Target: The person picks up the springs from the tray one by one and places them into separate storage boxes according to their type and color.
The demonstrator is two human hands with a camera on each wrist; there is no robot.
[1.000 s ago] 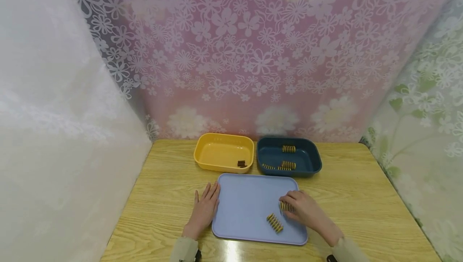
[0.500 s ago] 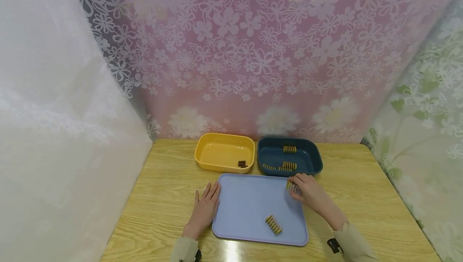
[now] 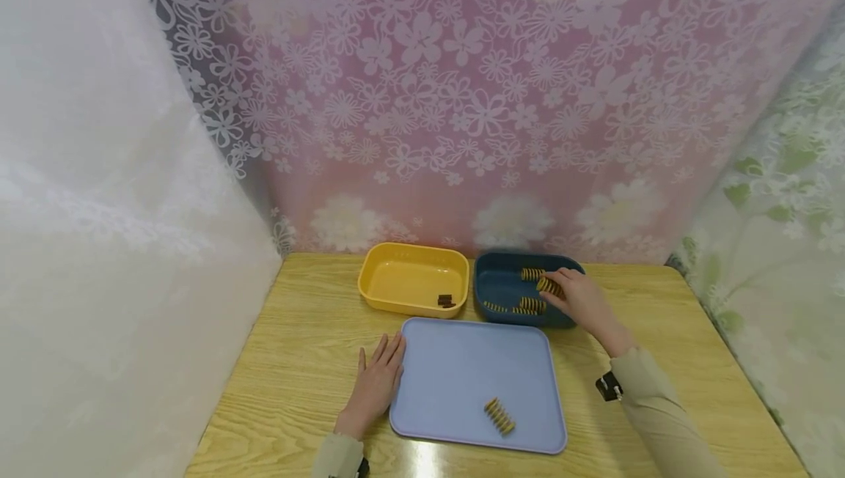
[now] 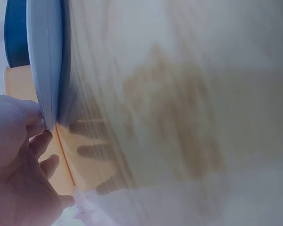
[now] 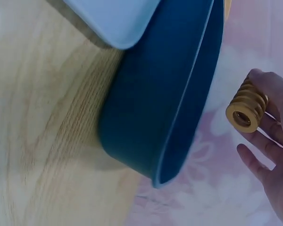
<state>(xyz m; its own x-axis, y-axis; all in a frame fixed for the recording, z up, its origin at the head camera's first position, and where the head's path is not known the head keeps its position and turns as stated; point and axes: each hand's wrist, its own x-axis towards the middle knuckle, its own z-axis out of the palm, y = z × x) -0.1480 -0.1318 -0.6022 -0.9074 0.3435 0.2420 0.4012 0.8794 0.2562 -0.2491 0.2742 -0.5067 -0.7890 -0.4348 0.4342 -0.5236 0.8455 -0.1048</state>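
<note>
My right hand (image 3: pixel 584 304) pinches a yellow coil spring (image 5: pixel 247 107) between thumb and fingers, held over the dark blue bin (image 3: pixel 491 278). Several similar springs (image 3: pixel 532 305) lie inside that bin. One more spring (image 3: pixel 499 416) rests at a slant on the lilac tray (image 3: pixel 455 375), toward its front right. My left hand (image 3: pixel 375 388) lies with fingers extended at the tray's left edge; in the left wrist view its fingertips are right at the tray rim (image 4: pixel 46 70).
A yellow bin (image 3: pixel 403 273) stands left of the blue one, with a few small dark brown pieces (image 3: pixel 445 300) in its front right corner. Both bins sit behind the tray on a wooden table (image 3: pixel 297 331). A floral curtain (image 3: pixel 462 133) hangs behind the table.
My right hand has lifted the spring from the right side of the tray and carried it away from me to above the blue bin. My left hand stays at the tray edge.
</note>
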